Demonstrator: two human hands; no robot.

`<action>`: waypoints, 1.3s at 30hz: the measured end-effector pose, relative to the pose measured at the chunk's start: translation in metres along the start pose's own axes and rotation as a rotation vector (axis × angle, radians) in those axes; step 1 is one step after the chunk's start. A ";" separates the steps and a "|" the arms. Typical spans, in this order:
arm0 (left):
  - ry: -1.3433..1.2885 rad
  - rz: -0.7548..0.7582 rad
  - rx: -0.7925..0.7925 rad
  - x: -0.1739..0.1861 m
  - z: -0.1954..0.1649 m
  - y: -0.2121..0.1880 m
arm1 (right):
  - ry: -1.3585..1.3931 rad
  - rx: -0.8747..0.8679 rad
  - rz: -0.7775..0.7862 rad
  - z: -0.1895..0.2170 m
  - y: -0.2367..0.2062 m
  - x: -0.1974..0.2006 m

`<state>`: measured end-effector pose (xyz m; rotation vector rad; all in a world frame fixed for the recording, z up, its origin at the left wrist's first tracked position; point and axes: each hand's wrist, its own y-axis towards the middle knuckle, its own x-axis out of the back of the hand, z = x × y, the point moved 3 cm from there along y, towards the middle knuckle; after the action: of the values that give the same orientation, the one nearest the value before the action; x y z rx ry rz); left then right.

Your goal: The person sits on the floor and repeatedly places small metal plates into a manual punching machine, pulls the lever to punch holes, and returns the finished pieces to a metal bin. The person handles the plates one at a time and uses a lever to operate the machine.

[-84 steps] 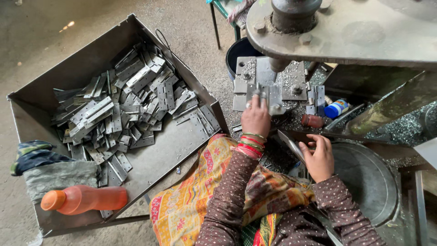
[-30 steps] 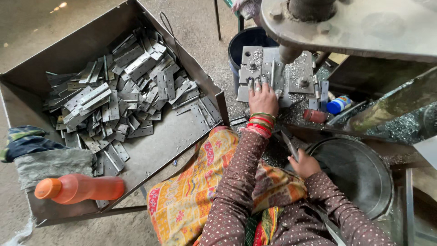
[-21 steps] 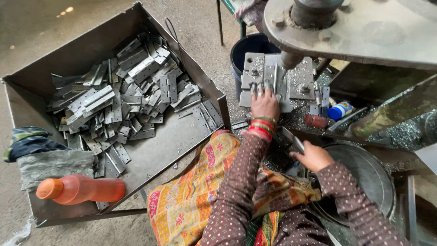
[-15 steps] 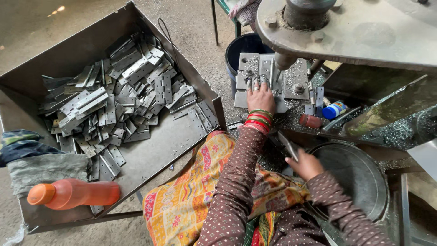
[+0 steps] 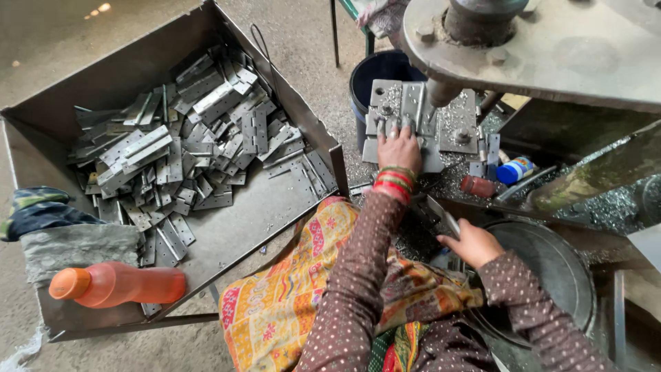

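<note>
Since half a second ago, little has shifted — the left hand (image 5: 399,148) stays pressed on the die plate (image 5: 413,124) of the press, and the right hand (image 5: 475,242) has lifted a touch at the edge of the round metal pan (image 5: 558,269). Fingers of the left hand lie flat and spread on a flat metal strip on that plate, just beside the ram (image 5: 441,89); they press rather than clasp. Fingers of the right hand are curled round another flat metal piece (image 5: 443,215), held tilted above the pan's rim. To do this well, the left fingertips should sit well back from under the ram, the strip square against the plate — and the next piece held ready close by. Finished hinge plates (image 5: 186,138) fill the open metal bin (image 5: 275,220), an orange bottle (image 5: 117,284) at its corner.
</note>
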<state>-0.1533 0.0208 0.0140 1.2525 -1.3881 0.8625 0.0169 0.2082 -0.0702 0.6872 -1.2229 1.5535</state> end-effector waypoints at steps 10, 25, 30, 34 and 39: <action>-0.062 -0.117 0.016 -0.009 0.007 0.014 | 0.102 -0.037 -0.195 0.006 -0.023 -0.052; -0.333 -0.364 0.050 0.004 0.112 -0.248 | -0.308 0.015 -0.198 0.008 -0.022 0.034; -0.577 -0.550 0.309 -0.002 0.152 -0.263 | -0.304 0.457 -0.528 0.094 -0.060 0.047; -0.428 -0.501 0.387 -0.011 0.169 -0.246 | -0.071 0.765 -0.443 0.156 -0.062 0.029; -0.525 -0.371 0.329 -0.023 0.180 -0.236 | -0.154 0.968 -0.549 0.207 0.024 0.030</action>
<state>0.0350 -0.1927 -0.0751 2.0230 -1.3715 0.5312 -0.0451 0.0255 0.0152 1.6243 -0.2392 1.5633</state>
